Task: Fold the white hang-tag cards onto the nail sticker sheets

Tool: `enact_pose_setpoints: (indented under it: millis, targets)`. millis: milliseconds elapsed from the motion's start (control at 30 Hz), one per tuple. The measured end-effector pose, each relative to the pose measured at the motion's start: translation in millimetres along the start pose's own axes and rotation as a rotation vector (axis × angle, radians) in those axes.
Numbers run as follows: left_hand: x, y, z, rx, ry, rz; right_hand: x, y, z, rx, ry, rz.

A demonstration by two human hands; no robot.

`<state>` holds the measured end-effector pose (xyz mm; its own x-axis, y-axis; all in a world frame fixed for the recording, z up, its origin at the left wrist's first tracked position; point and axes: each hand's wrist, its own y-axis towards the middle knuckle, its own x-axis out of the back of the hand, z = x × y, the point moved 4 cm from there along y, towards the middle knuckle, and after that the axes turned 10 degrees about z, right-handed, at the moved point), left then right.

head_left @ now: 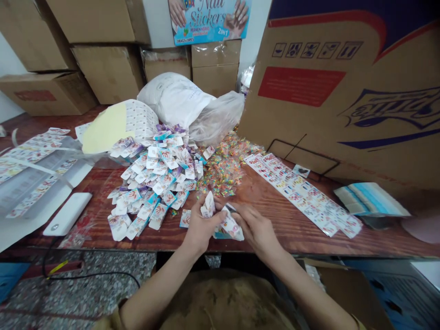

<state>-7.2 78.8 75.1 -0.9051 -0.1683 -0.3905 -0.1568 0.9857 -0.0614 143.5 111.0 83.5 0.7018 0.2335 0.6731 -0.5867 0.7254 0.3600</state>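
Observation:
Near the table's front edge, my left hand [200, 229] is closed on a small printed card [208, 206] that stands up between its fingers. Its thumb presses on a white and light-blue card packet [232, 226]. From the right, my right hand [257, 228] pinches the same packet at its upper edge; the fingertips partly hide what is there. Left of my hands rises a loose pile of similar card packets [161, 172]. Just beyond my fingers lie many small clear sachets of colourful candy [225, 167]. One flat card [184, 218] rests beside my left hand.
Sticker sheets [302, 192] lie on the right, near a stack of blue-white cards [371, 199] and a big carton [326, 114]. A white power bank [68, 214], more sheets [37, 169] and a white sack [175, 98] are on the left and behind. Boxes [106, 68] line the back.

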Motion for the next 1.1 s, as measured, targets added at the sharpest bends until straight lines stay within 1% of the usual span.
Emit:
enact_pose_setpoints:
  millis: [67,133,233,267,333,400,433,500,533,600,700,767,800,900,967,1000,1033,1100]
  targets:
    - [0.4,-0.1,-2.2,-0.01,0.004,-0.026,-7.4,-3.1,4.7,0.007,0.029,0.084]
    - [1.0,-0.1,-4.4,-0.01,0.028,-0.025,-12.3,-5.7,7.0,0.002,0.082,0.12]
    - [3.0,-0.5,-4.8,0.018,0.139,0.061,-12.2,-5.6,2.1,-0.038,0.135,0.106]
    - [4.5,-1.1,-4.3,0.024,0.217,0.101,-9.4,-4.3,-1.4,-0.071,0.152,0.087]
    - [8.6,-3.1,-2.9,0.006,0.446,0.17,0.2,-0.5,-6.6,-0.133,0.191,0.023]
    - [12.4,-6.0,-1.7,-0.064,0.722,0.214,11.1,3.9,-5.7,-0.14,0.253,-0.038]
    - [13.6,-7.6,-0.8,-0.106,0.855,0.232,14.8,6.1,-2.8,-0.122,0.288,-0.041]
    - [15.0,-11.1,1.8,-0.182,1.071,0.26,17.6,9.1,5.0,-0.086,0.318,0.005]
    - [15.7,-13.0,3.0,-0.214,1.148,0.259,17.6,9.5,8.4,-0.078,0.301,0.027]
    - [18.0,-17.8,4.7,-0.27,1.247,0.221,15.7,8.2,11.7,-0.084,0.233,0.054]
    - [20.7,-28.5,8.3,-0.334,1.33,0.152,7.7,3.3,9.4,-0.104,0.193,0.133]
    - [19.7,-36.3,14.0,-0.348,1.381,0.153,0.5,-0.2,9.4,-0.059,0.184,0.184]
    - [18.7,-39.7,17.3,-0.345,1.395,0.156,-2.7,-1.6,10.9,-0.021,0.167,0.186]
    - [15.6,-45.1,24.0,-0.318,1.343,0.143,-8.6,-4.2,18.1,0.043,0.113,0.102]
    - [15.2,-44.6,23.8,-0.291,1.263,0.099,-7.9,-3.5,23.4,0.05,0.134,0.022]
    - [15.6,-43.4,22.9,-0.267,1.226,0.08,-7.0,-1.8,25.5,0.062,0.164,0.01]
    - [16.5,-41.9,21.9,-0.233,1.195,0.063,-6.5,1.0,26.3,0.082,0.201,0.031]
    - [19.5,-38.4,20.1,-0.149,1.15,0.04,-7.7,10.2,20.4,0.106,0.277,0.147]
